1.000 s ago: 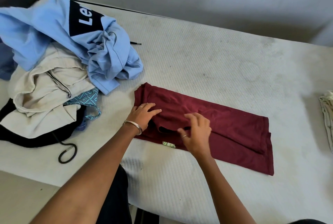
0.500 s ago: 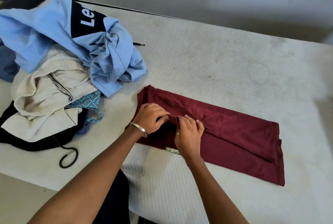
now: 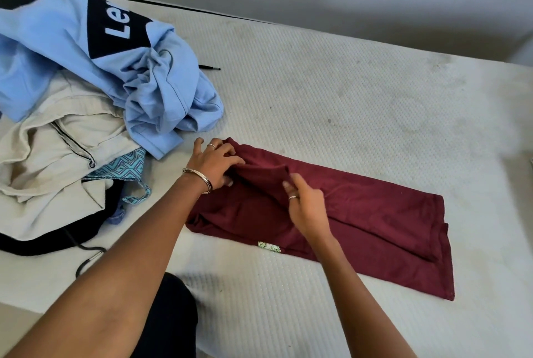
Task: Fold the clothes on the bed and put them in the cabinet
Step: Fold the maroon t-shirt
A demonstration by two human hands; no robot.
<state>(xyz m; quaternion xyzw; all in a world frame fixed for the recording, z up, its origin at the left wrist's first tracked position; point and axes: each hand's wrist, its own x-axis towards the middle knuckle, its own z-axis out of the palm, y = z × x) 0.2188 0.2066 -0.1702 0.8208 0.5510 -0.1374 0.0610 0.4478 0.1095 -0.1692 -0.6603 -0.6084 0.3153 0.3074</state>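
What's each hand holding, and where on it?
Left hand grips the maroon shirt at its bunched upper-left end. Right hand pinches a raised fold beside it.

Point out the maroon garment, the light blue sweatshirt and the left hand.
maroon garment (image 3: 375, 222): head view, flat right half.
light blue sweatshirt (image 3: 161, 92): head view, crumpled front.
left hand (image 3: 215, 163): head view, back of hand.

Maroon garment (image 3: 375, 222) half-folded on bed (image 3: 346, 98)

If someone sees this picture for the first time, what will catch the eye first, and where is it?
First, the dark red cotton garment, folded into a long strip on the white quilted mattress, with the left hand and right hand gripping its left end. Next, the crumpled light blue sweatshirt topping the unfolded pile at the left.
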